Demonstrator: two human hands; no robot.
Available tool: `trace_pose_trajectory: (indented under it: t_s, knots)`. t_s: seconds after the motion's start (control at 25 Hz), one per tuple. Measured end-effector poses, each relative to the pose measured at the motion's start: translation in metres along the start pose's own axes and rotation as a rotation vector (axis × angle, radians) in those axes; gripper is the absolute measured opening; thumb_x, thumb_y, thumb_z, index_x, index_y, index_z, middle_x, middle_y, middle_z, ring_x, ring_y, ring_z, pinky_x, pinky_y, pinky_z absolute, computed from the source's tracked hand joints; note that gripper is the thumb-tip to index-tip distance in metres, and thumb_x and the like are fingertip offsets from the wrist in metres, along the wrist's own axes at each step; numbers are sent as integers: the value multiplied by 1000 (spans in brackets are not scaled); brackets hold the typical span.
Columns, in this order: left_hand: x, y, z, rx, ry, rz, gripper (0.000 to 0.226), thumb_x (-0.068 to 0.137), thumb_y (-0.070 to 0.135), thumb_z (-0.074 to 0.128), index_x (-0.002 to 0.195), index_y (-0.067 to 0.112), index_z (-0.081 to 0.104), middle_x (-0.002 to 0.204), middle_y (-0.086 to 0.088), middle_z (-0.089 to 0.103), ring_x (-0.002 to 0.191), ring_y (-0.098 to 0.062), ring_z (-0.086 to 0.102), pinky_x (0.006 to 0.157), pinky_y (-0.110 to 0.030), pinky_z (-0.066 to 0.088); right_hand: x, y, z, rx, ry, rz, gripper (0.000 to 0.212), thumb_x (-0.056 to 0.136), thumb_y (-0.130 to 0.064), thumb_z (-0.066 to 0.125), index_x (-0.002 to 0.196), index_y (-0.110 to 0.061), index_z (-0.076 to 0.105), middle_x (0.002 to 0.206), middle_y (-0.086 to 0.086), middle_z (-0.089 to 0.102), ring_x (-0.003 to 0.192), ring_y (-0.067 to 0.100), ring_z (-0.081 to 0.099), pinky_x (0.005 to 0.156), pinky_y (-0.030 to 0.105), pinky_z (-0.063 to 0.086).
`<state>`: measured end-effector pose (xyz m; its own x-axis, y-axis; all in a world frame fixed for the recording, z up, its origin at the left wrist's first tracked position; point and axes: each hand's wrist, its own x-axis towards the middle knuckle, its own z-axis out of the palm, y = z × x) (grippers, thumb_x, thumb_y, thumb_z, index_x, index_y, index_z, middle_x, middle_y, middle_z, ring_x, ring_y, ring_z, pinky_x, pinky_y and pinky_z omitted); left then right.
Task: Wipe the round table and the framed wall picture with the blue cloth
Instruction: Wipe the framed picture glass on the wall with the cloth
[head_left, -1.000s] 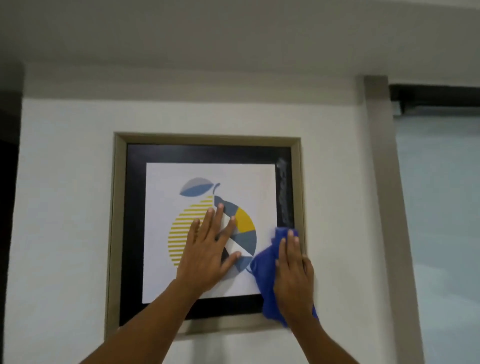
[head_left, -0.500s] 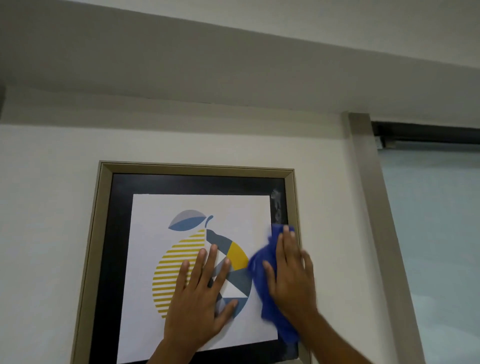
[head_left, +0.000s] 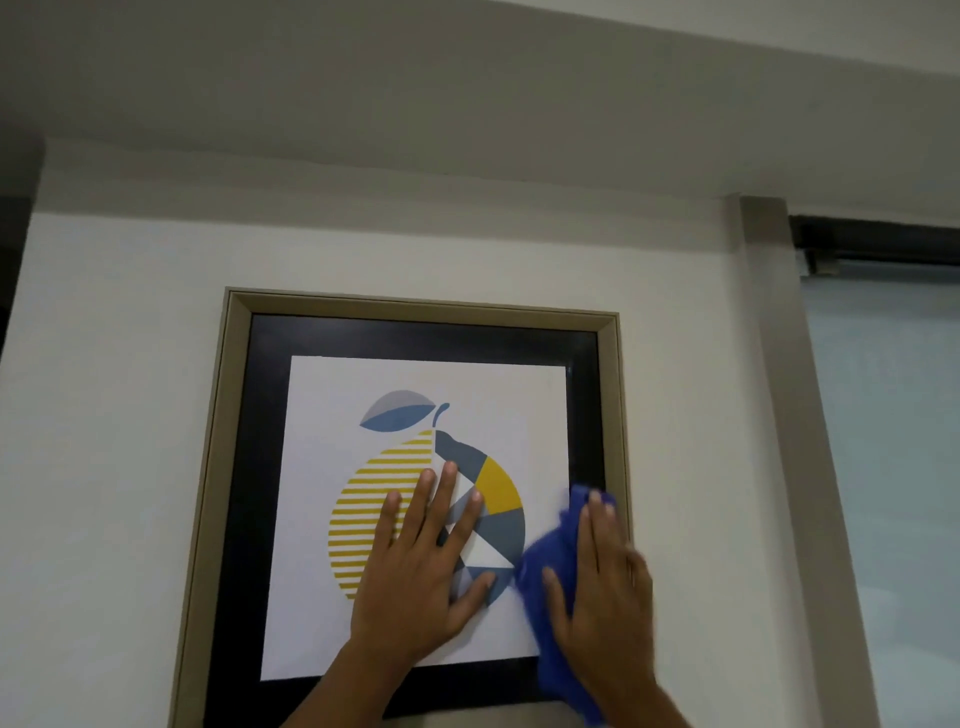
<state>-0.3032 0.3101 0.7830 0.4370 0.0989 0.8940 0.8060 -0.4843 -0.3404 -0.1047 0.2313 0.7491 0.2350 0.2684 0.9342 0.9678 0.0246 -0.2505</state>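
Note:
The framed wall picture (head_left: 415, 332) hangs on a white wall; it has a beige frame, a black mat and a white print of a yellow, grey and blue fruit. My left hand (head_left: 421, 577) lies flat on the print with its fingers spread, holding nothing. My right hand (head_left: 605, 597) presses the blue cloth (head_left: 550, 566) against the glass at the picture's lower right, over the black mat and the frame's right edge. The cloth bunches out under my palm and hangs below my wrist. The round table is out of view.
A beige pillar (head_left: 779, 415) runs down the wall right of the picture. Beyond it is a frosted pane (head_left: 893, 467) under a dark rail (head_left: 872, 239). A ceiling beam (head_left: 415, 104) overhangs the wall. A dark opening (head_left: 10, 249) shows at the far left.
My right hand with the cloth went up the right side of the picture, then slid back down toward the lower right corner. My left hand stayed flat on the print. The head view shifted.

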Motion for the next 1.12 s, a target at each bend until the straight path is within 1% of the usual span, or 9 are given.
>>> trace_pose_trajectory:
  t_s: [0.08,0.16,0.52,0.64,0.72,0.8,0.88,1.04,1.12]
  knots:
    - [-1,0,-1,1,7,3,83,94,72,36,159,22,24,171,-10,7,156,-33,9,124,-54,8,-54,8,5,-38,-86,-59,81,91,-64,22,152,-12,15,155,7,28,139,27,33,105,36,28]
    - [0,1,-1,11,13,2,83,94,70,37,159,21,24,171,-11,7,156,-34,9,124,-54,7,-51,15,2,-47,-118,-98,81,91,-64,22,151,-10,21,158,4,24,142,24,28,107,35,23]
    - [-1,-2,5,12,1,-1,83,93,72,39,159,24,25,171,-9,9,157,-33,7,126,-51,-2,180,-30,-41,-130,143,-168,69,96,-47,35,150,-6,25,156,12,30,139,28,35,111,41,25]
    - [-2,-2,8,6,9,-7,84,93,73,38,159,24,23,171,-9,9,157,-33,8,126,-51,-1,118,-20,-16,39,129,-73,70,97,-54,29,149,-6,29,153,13,36,133,29,42,110,42,31]
    - [-2,0,7,21,22,-8,84,93,72,38,160,23,23,171,-10,10,157,-33,7,126,-51,-2,35,-8,6,58,52,-34,74,96,-60,19,150,-9,25,156,9,31,137,28,36,113,36,24]
    - [-3,1,4,32,20,1,83,94,71,38,160,22,22,171,-11,10,157,-33,7,126,-51,-2,-41,2,20,40,11,-44,70,97,-55,17,152,-11,17,160,3,21,139,24,31,112,27,16]
    - [-2,2,1,41,27,-2,83,94,69,38,160,21,23,170,-12,11,157,-33,7,126,-52,0,-50,12,17,20,15,-65,63,99,-48,13,151,-12,18,159,6,21,136,23,33,108,30,20]
    - [-1,-1,1,24,1,4,83,94,70,37,159,21,24,170,-11,10,157,-33,7,125,-53,2,62,-2,-9,45,111,-213,48,103,-26,29,148,-9,30,155,2,29,143,8,24,108,43,24]
    - [-2,0,1,29,-1,9,83,94,70,37,160,22,23,171,-11,10,157,-33,7,126,-53,2,135,-16,-25,-84,169,-175,52,100,-21,31,149,-6,28,158,6,24,146,16,20,110,42,21]
